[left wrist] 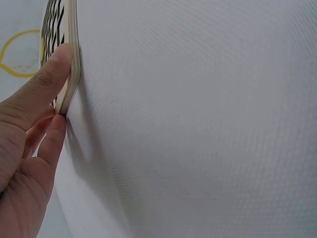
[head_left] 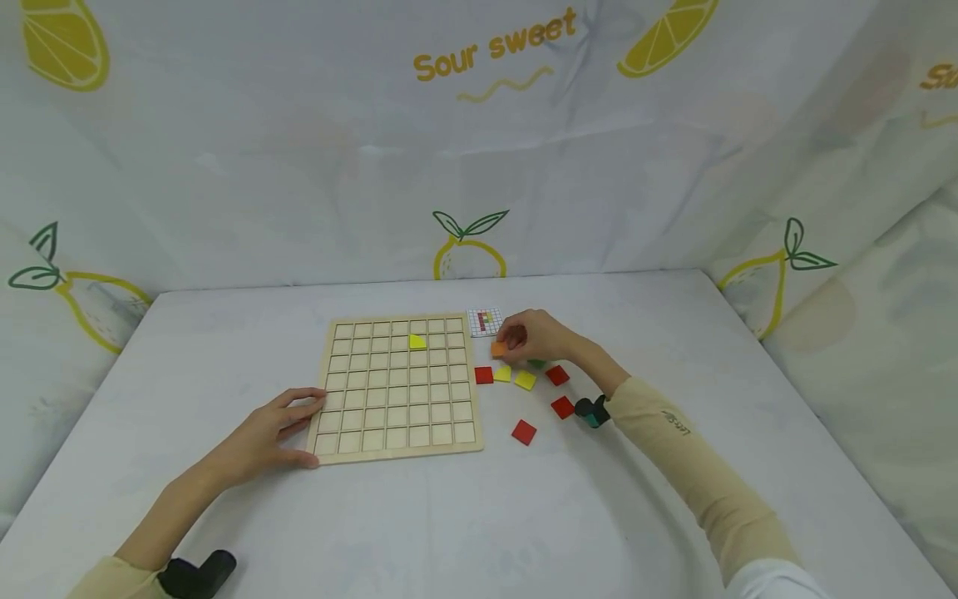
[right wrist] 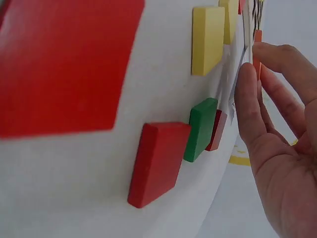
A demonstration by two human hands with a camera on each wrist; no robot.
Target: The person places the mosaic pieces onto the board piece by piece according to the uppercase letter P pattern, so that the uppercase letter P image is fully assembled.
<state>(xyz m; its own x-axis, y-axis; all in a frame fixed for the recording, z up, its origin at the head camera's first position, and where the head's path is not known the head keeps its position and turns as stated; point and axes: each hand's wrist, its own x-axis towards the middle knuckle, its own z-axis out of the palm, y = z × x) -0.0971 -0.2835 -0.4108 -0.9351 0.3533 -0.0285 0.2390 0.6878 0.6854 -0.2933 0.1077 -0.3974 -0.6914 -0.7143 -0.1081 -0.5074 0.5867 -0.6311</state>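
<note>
A wooden grid board [head_left: 397, 455] lies on the table with one yellow quarter-round tile [head_left: 417, 342] in a cell toward the back. My left hand [head_left: 265, 433] rests at the board's left side, thumb by the near corner and the other fingers spread along the edge. In the left wrist view, the thumb [left wrist: 47, 77] lies on the wooden rim. Beyond the board's right edge, my right hand [head_left: 537, 334] pinches an orange tile [head_left: 499, 349] between thumb and fingers. Part of that tile [right wrist: 257, 62] is covered by the fingers in the right wrist view.
A small pattern card [head_left: 485, 321] lies at the board's back right. Below the right hand are yellow tiles [head_left: 525, 380], a green tile [right wrist: 202, 130] and several red tiles [head_left: 525, 432]. Fabric with lemon prints hangs behind the table.
</note>
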